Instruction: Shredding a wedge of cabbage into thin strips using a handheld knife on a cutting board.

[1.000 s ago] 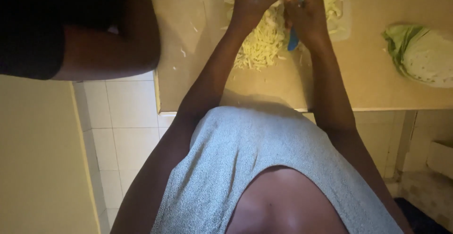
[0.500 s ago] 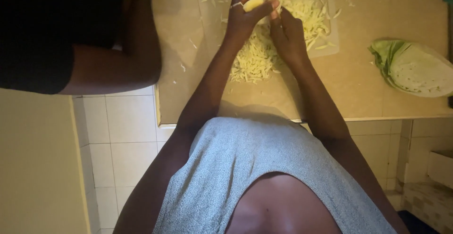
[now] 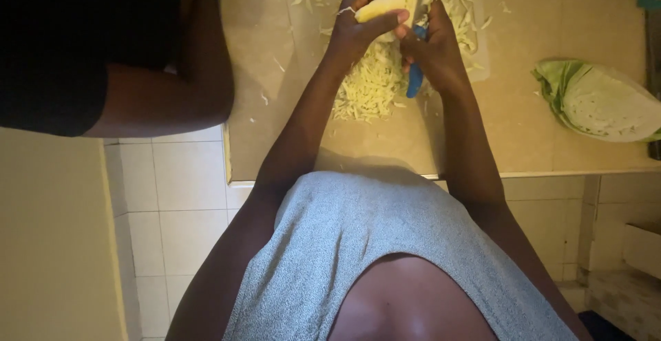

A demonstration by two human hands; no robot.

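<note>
- Holding a pale yellow cabbage wedge at twelve o'clock in the head view, the left hand is clamped around it, thumb under and fingers curled over the top, lifted just above the worktop.
- The right hand, just to the three o'clock side of the wedge, is closed on a blue-handled knife; the blade is hidden behind the hands.
- Judging from this, shaving works best with thin strokes directed away from the left thumb, which sits close to the cutting edge.
- Shredded cabbage lies below the hands, toward six o'clock, on a clear cutting sheet; keeping the wedge over that pile limits scatter.
- A halved green cabbage rests cut side up at three o'clock, well apart.
- Another person's arm in a black sleeve leans at nine o'clock, near the worktop edge.
</note>
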